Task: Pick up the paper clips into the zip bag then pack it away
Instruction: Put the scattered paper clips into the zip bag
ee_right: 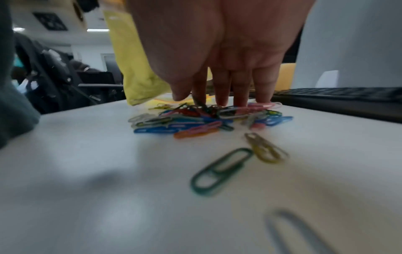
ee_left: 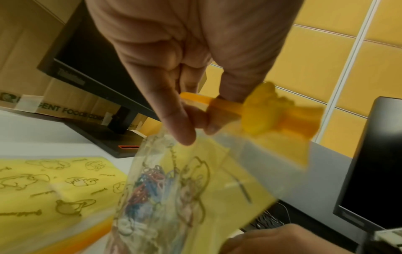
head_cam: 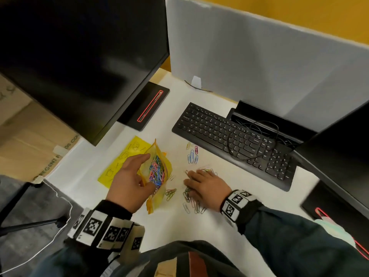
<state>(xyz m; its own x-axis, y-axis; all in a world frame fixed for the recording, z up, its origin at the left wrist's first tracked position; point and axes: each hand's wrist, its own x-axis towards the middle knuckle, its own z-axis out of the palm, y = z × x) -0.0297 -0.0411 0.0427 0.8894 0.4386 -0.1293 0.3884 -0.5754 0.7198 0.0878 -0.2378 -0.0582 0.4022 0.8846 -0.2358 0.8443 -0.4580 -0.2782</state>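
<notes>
My left hand [head_cam: 135, 176] holds a yellow zip bag [head_cam: 157, 170] up off the white desk [head_cam: 111, 198], mouth open, with several coloured paper clips inside. In the left wrist view, thumb and fingers of my left hand [ee_left: 199, 132] pinch the orange zip rim [ee_left: 219, 106]. My right hand [head_cam: 201, 180] lies to the right of the bag, fingers straight, pressing down on a loose pile of paper clips [ee_right: 195, 120]. More clips [head_cam: 192, 156] lie farther back, and a few [head_cam: 170, 193] lie below the bag. A green clip [ee_right: 219, 170] lies nearer the wrist.
A black keyboard [head_cam: 233, 142] with a coiled cable [head_cam: 253, 140] lies right of the clips. A yellow printed sheet [head_cam: 119, 162] lies under the bag. Monitors stand at left [head_cam: 79, 56] and right [head_cam: 339, 146], with a grey partition [head_cam: 259, 56] behind and a cardboard box [head_cam: 30, 136] beyond the desk's left edge.
</notes>
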